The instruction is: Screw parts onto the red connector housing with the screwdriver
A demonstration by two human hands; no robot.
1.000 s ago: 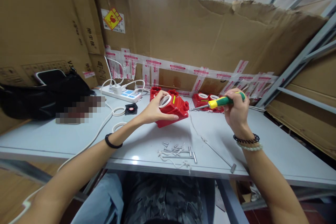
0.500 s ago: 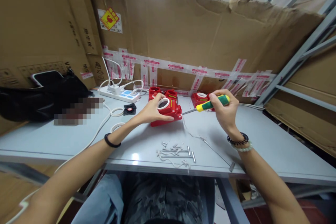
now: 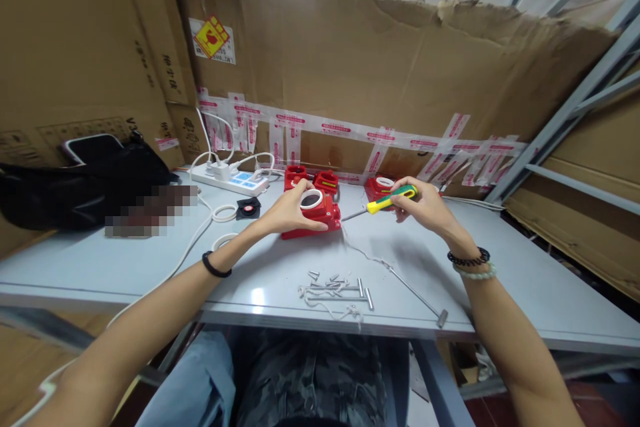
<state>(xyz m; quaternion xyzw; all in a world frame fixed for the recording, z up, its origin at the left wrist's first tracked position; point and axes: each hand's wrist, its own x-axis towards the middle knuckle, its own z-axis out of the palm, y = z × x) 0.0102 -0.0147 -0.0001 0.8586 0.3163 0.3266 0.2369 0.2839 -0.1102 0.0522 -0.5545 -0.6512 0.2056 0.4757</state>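
Observation:
My left hand grips a red housing with a white ring on its top, resting on the table. In my right hand is a screwdriver with a green and yellow handle, held between thumb and fingers. Its shaft points left, and the tip is at the right side of the housing; whether it sits in a screw is too small to tell. A string runs from near that side to a metal T-shaped rod lying on the table.
More red housings stand behind, and another red housing is at the back right. Screws and T-shaped rods lie near the front edge. A white power strip, a black bag, white rings and cables occupy the left.
My right hand has turned on the screwdriver, its fingers opening out and the wrist shifting right. The screwdriver and the red housing have moved slightly left.

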